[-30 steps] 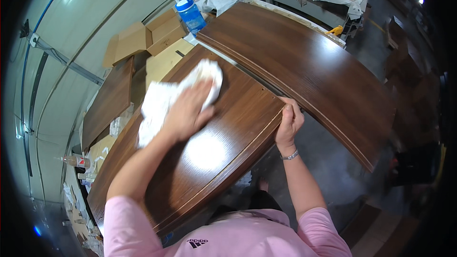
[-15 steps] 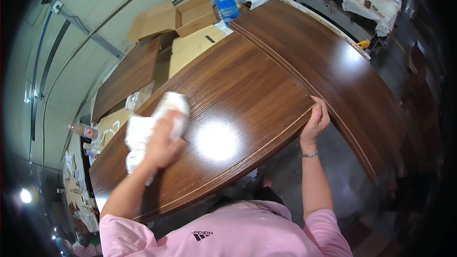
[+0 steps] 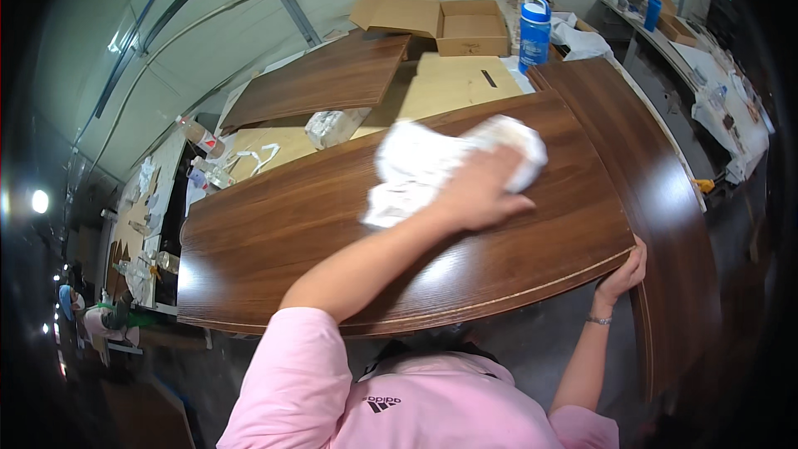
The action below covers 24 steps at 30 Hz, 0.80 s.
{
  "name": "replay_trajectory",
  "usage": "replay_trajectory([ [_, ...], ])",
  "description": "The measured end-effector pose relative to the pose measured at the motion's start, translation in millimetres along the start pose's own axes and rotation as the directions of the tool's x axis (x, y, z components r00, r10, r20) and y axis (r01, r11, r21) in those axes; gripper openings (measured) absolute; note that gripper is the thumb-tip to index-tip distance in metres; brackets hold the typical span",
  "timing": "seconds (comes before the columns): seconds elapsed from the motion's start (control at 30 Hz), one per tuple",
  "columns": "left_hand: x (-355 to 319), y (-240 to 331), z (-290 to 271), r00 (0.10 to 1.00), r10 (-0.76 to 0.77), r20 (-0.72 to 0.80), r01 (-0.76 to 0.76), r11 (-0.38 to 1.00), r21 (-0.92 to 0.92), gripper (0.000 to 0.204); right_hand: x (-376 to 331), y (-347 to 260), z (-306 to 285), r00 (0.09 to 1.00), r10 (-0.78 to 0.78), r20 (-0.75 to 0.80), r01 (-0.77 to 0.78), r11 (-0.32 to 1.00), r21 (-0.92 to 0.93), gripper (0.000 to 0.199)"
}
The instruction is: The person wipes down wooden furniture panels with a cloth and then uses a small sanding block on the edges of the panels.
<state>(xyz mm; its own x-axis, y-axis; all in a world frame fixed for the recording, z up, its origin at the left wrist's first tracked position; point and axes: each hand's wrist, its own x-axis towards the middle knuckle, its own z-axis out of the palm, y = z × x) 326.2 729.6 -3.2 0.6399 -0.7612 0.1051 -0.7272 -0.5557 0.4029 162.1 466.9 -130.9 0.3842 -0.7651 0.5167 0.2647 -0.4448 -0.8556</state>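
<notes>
A long dark brown board (image 3: 291, 216) stretches across the middle, its near edge bowed and marked with a pale line, and a bright glare shows on its left end. A second brown board (image 3: 677, 283) runs past its right end, at an angle to it; whether the two touch cannot be told. A third, smaller brown board (image 3: 328, 79) lies beyond the far edge, toward the left. Right of that sits an open cardboard box (image 3: 474, 29) with its lid folded back. A white cloth (image 3: 411, 158), loosely bunched, lies on top of the long board, right of its middle. The left hand (image 3: 482, 187), slightly blurred, rests palm down over the cloth, fingers reaching across it and thumb spread out to the side. The right hand (image 3: 625, 270) pinches the near right corner of the long board, partly hidden by it. A blue bottle (image 3: 534, 37) with a white cap stands just right of the cardboard box. A clear bottle (image 3: 199, 137) leans over at the far left. A silver band (image 3: 598, 320) circles the right wrist.
</notes>
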Motion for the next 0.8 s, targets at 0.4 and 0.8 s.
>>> replay_trajectory([
  [0.4, -150, -199, -61, 0.744, -0.509, -0.434, 0.626, 0.758, 0.184, 0.076, 1, -2, 10, 0.997, -0.001, -0.079, 0.007, 0.997, 0.076, 0.036],
  [0.8, 7, 119, 72, 0.844, 0.535, 0.021, -0.536, 0.844, 0.001, 0.077, 4, 14, 1, 0.999, 0.016, -0.035, -0.012, 0.994, 0.109, 0.033],
])
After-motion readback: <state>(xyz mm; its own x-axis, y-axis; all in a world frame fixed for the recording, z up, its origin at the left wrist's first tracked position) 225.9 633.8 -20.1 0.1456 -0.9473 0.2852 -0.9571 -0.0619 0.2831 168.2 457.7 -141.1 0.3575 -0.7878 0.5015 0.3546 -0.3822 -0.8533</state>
